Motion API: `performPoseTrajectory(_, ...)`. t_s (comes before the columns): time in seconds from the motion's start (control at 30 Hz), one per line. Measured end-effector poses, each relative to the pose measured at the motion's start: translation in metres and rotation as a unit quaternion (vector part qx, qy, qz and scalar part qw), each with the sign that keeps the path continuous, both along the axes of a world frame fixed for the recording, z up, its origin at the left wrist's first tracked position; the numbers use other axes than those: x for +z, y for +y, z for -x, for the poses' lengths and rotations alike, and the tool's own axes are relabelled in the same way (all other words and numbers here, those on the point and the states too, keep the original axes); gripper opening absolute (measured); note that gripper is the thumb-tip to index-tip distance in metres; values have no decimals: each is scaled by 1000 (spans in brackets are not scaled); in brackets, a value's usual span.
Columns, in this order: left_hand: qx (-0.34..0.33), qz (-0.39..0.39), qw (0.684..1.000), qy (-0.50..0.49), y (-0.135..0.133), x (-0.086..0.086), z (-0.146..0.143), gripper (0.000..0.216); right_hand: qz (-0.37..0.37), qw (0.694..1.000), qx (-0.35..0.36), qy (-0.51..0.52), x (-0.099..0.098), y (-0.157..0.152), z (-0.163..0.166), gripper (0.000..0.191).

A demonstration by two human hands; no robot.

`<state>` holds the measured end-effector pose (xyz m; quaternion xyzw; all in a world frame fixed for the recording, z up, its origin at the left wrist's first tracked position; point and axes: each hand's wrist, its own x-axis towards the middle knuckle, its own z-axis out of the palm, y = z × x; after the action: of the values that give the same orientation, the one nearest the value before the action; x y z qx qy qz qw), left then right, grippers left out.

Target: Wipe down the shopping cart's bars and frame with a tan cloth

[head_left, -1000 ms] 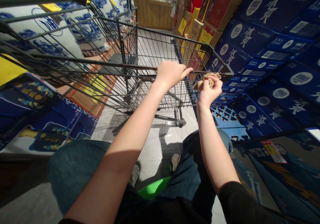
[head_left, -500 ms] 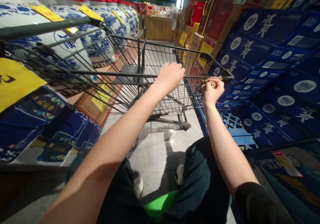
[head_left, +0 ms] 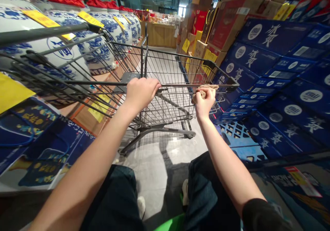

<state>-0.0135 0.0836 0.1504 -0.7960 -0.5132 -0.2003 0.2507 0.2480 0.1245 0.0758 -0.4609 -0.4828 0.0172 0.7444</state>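
Observation:
A black wire shopping cart (head_left: 177, 71) lies tipped on its side in a shop aisle in front of me. My left hand (head_left: 141, 92) is closed around a thin bar of the cart near its middle. My right hand (head_left: 204, 100) is closed on a crumpled brown cloth (head_left: 206, 89) and presses it against the same bar further right. My knees in dark trousers show below the arms.
Blue-and-white ceramic jars (head_left: 62, 52) with yellow price tags line the left. Stacked dark blue boxes (head_left: 278, 72) fill the right, with cardboard cartons (head_left: 203, 48) behind. A blue plastic pallet (head_left: 239, 138) lies by my right knee. Grey tiled floor (head_left: 160, 155) runs between.
My left hand has slid left along the cart bar and now grips it. My right hand with the cloth has moved left along the bar. The view has risen slightly.

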Motion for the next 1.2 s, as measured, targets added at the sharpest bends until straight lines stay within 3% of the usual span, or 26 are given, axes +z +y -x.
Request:
performPoseTrajectory(0.2,-15,-17,999,-33,-4,-3,0,39,13,999,-41,5,6,-1,-1,4)
performPoseTrajectory(0.4,-22,-17,996,-79,-2,-9,-5,37,8,998,-52,-19,3,-8,22,9)
performPoseTrajectory(0.53,-36,-10,995,-95,0,-9,-3,37,2,998,-49,-33,7,-4,6,8)
performPoseTrajectory(0.7,-62,6,990,-129,2,-7,-5,36,14,995,-95,9,8,5,-4,8)
performPoseTrajectory(0.9,-44,38,989,-138,2,-4,-8,40,49,996,-26,-66,5,-7,32,10)
performPoseTrajectory(1.2,-27,38,989,-139,10,-4,-13,38,37,998,-53,-26,4,20,19,7)
